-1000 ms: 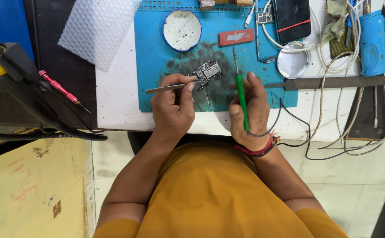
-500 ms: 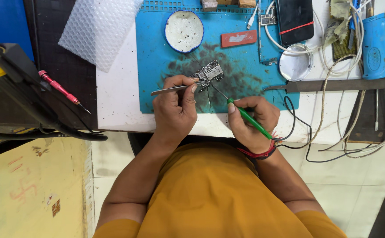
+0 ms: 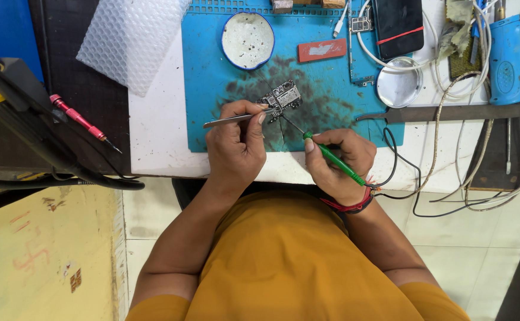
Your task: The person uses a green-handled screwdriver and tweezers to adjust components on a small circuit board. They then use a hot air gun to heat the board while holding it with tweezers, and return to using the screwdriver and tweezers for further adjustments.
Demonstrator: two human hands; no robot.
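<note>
- The blue rubber work mat carries the small dark circuit board near its middle.
- The right hand, fingers grasping the green-handled screwdriver, has lowered its tip toward the board.
- The left hand keeps pinching the metal tweezers against the board.

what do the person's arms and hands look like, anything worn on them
Both forearms are bare, with no gloves on the left hand or the right hand. Short sleeves of a mustard-yellow shirt cover only the upper arms. The right wrist carries a band of red threads with a dark strand. No ring or watch shows on either hand.
</note>
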